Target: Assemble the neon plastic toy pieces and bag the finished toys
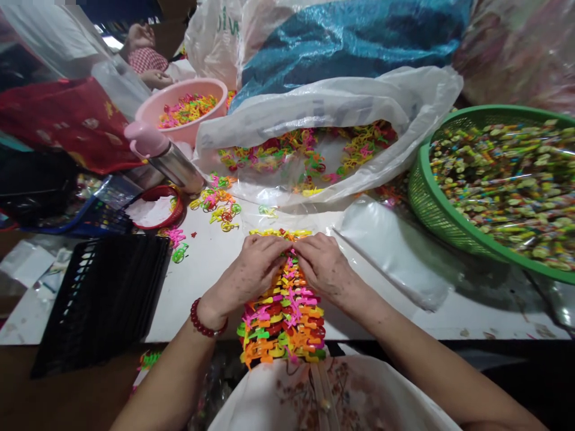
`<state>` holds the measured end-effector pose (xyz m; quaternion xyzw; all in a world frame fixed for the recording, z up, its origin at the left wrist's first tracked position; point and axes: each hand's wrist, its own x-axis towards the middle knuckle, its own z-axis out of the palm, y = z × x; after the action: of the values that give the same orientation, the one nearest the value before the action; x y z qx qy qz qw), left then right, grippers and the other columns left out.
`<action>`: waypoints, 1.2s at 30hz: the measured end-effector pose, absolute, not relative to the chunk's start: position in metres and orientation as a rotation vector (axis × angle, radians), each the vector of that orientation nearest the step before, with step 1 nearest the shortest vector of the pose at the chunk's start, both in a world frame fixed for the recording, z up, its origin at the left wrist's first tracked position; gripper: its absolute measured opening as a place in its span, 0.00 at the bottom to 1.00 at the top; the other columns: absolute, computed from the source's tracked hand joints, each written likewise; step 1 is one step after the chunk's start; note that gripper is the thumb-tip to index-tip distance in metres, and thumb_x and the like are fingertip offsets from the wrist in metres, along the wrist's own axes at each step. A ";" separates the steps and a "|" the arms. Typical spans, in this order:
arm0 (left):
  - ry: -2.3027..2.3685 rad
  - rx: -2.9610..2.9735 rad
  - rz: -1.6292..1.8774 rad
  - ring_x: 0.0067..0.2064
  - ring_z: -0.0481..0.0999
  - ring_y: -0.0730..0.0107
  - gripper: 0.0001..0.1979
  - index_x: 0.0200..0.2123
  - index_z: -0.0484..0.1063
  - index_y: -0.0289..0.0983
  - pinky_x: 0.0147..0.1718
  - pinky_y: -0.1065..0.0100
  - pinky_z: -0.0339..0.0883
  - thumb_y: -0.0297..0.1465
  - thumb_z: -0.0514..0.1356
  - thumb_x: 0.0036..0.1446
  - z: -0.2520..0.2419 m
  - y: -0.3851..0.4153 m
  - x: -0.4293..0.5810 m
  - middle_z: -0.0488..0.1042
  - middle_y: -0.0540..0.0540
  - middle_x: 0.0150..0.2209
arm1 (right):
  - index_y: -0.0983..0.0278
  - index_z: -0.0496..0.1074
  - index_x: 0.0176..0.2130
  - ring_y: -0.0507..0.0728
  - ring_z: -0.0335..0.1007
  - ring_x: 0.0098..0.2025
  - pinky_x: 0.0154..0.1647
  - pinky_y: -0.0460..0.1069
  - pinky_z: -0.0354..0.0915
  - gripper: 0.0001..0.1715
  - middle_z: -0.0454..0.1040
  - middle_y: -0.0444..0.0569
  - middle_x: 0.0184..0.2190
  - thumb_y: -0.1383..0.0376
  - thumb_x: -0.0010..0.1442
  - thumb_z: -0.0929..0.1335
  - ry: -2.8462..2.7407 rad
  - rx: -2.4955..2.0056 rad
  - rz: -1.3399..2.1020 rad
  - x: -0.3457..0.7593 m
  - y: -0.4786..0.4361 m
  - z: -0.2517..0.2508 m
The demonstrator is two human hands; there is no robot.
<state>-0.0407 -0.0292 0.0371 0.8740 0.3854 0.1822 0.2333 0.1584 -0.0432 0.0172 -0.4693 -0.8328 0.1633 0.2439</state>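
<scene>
A long rack of small bright plastic toys (284, 326) in pink, orange, yellow, green and red lies before me, its near end against my clothing. My left hand (251, 266) is closed over the far left part of it, fingers bent inward. From the other side my right hand (326, 263) closes over the far right part. The fingertips of both hands almost meet above the middle, where they hide whatever small piece lies between them. Clear plastic film shows just beyond the fingers.
A white bag (269, 120) of loose toys lies open ahead. Left are a pink basin (215, 99), a steel flask (175, 164), a red bowl (179, 209) and stacked black racks (108, 281). Right are clear bags (395, 251) and a green basket (422, 191). Another person's hand (156, 78) shows behind.
</scene>
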 end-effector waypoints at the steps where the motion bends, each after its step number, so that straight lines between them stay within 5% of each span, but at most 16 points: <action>1: 1.060 2.393 0.500 0.54 0.71 0.64 0.18 0.57 0.63 0.44 0.53 0.58 0.57 0.29 0.51 0.66 0.037 -0.029 -0.041 0.73 0.44 0.53 | 0.63 0.73 0.42 0.60 0.65 0.42 0.45 0.55 0.58 0.12 0.76 0.51 0.39 0.73 0.64 0.62 -2.273 -1.285 0.451 0.159 -0.043 0.018; 20: 1.104 2.414 0.501 0.54 0.71 0.63 0.17 0.57 0.63 0.41 0.53 0.57 0.58 0.29 0.52 0.66 0.034 -0.025 -0.039 0.73 0.43 0.53 | 0.64 0.71 0.38 0.58 0.65 0.42 0.62 0.60 0.51 0.08 0.71 0.50 0.37 0.70 0.63 0.63 -2.337 -1.304 0.239 0.155 -0.044 0.011; 26: 1.067 2.513 0.539 0.61 0.63 0.63 0.20 0.61 0.61 0.42 0.57 0.58 0.56 0.30 0.52 0.66 0.036 -0.027 -0.042 0.67 0.42 0.60 | 0.65 0.72 0.40 0.56 0.69 0.40 0.65 0.63 0.49 0.09 0.75 0.49 0.36 0.70 0.65 0.62 -2.247 -1.276 0.279 0.160 -0.048 0.018; 32: 1.045 2.619 0.474 0.70 0.48 0.62 0.24 0.66 0.52 0.43 0.62 0.54 0.47 0.29 0.48 0.68 0.038 -0.020 -0.041 0.57 0.42 0.67 | 0.64 0.71 0.52 0.61 0.66 0.55 0.61 0.62 0.59 0.16 0.72 0.56 0.52 0.66 0.67 0.63 -2.044 -1.263 0.255 0.170 -0.044 0.015; 36: 1.024 2.559 0.344 0.68 0.55 0.62 0.24 0.66 0.51 0.40 0.63 0.52 0.47 0.33 0.46 0.69 0.038 -0.012 -0.035 0.60 0.40 0.66 | 0.70 0.60 0.62 0.64 0.55 0.65 0.64 0.63 0.59 0.26 0.62 0.62 0.62 0.62 0.69 0.59 -2.115 -1.239 0.398 0.168 -0.039 0.000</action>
<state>-0.0349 -0.0119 0.0382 0.9061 0.3627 0.1217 0.1807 0.1681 -0.0389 0.0000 -0.4722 -0.8059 0.1518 0.3232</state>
